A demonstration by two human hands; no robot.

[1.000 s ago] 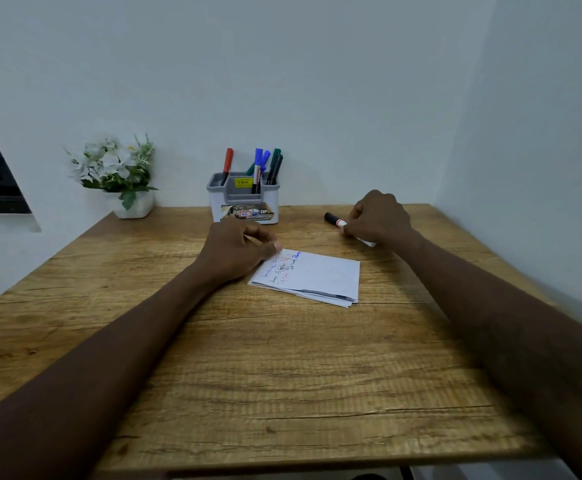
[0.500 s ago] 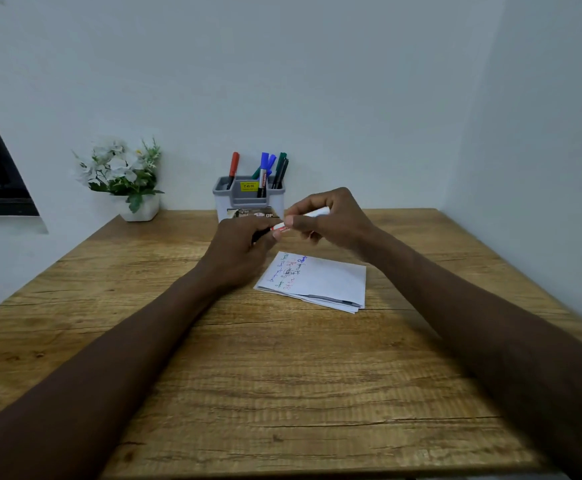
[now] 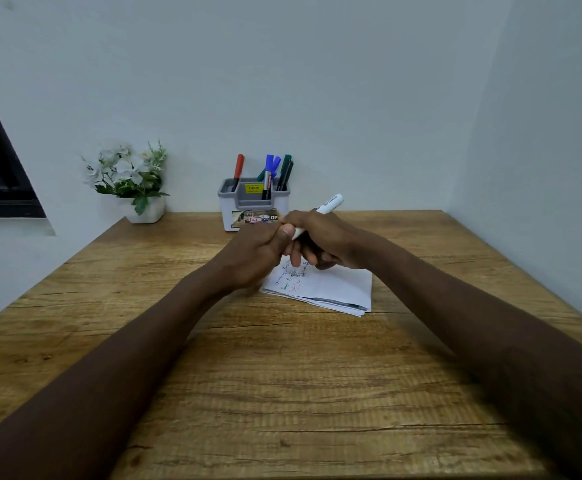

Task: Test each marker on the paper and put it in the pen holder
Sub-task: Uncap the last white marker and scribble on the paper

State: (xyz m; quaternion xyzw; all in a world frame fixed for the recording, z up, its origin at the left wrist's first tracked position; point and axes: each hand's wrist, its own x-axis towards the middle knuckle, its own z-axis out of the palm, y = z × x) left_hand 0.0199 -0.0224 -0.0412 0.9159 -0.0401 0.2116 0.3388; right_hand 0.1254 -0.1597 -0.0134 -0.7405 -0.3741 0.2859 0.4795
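Marker (image 3: 329,204), white barrel, sits tilted over the paper (image 3: 338,289), back end up & right. Right hand (image 3: 329,242) grips the barrel; left hand (image 3: 256,251) curls round its lower end, tip hidden. Pen holder (image 3: 227,216) w/ other markers (image 3: 269,168) stands behind, plant (image 3: 130,174) at left of table (image 3: 282,393).

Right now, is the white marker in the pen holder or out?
Out: left hand and right hand grip the white marker above the paper, short of the pen holder.

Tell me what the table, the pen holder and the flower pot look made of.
Table: wood or wood-look laminate, matte, visible grain. Pen holder: probably plastic, smooth white body, grey moulded rim. Flower pot: smooth white; ceramic or plastic, unclear.
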